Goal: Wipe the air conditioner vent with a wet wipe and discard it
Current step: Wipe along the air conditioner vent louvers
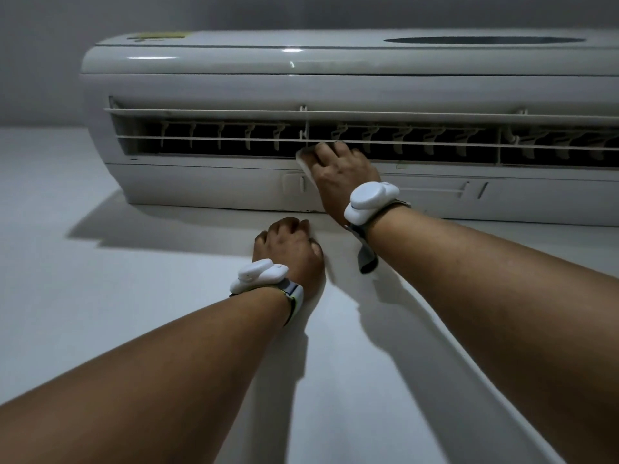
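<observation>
A white wall-mounted air conditioner [234,78] fills the upper part of the head view. Its vent [234,142] is open, with thin horizontal louvers and dark slots behind them. My right hand [341,172] holds a white wet wipe [306,162] and presses it against the vent's lower edge near the middle. The wipe shows only at the left of my fingers. My left hand [291,249] rests on the wall just below the unit with its fingers curled and nothing in it.
The pale wall [100,313] spreads below and left of the unit, with the unit's shadow on it. A dark oval panel [482,40] sits on the unit's top right. Both wrists wear white strapped devices.
</observation>
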Demonstrator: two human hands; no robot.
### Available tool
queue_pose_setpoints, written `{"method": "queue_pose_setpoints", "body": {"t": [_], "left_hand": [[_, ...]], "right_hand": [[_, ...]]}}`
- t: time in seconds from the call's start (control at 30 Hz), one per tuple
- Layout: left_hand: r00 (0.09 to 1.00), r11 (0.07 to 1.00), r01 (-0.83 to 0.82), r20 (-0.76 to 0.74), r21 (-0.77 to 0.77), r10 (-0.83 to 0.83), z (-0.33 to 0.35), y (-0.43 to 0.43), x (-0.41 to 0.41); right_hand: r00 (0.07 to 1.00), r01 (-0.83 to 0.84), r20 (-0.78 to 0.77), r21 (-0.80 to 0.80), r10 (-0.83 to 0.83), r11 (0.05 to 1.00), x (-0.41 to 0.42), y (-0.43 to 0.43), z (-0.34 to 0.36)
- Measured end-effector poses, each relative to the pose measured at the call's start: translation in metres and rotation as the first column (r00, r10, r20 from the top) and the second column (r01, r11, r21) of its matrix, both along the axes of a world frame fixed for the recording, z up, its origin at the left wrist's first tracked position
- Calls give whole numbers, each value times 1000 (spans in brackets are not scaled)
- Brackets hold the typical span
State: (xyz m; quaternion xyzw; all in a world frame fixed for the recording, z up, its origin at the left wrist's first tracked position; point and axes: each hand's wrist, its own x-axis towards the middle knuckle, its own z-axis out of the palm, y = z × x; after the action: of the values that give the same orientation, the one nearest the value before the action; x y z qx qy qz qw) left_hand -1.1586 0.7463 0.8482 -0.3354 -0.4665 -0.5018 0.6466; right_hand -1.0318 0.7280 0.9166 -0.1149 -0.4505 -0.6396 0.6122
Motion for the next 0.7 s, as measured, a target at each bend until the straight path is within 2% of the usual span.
{"method": "queue_pose_setpoints", "body": {"t": [0.27, 0.5, 0.7], "left_hand": [[996, 997, -65, 55, -32, 67, -2, -3, 10], [977, 996, -40, 204, -77, 55, 5, 6, 26], [931, 989, -46, 354, -142, 94, 9, 16, 45]], "right_hand": [[998, 0, -65, -7, 0, 1000, 53, 34, -5], [992, -14, -128, -29, 10, 999, 90, 58, -9], [979, -116, -171, -24, 110, 993, 119, 80, -16]]}}
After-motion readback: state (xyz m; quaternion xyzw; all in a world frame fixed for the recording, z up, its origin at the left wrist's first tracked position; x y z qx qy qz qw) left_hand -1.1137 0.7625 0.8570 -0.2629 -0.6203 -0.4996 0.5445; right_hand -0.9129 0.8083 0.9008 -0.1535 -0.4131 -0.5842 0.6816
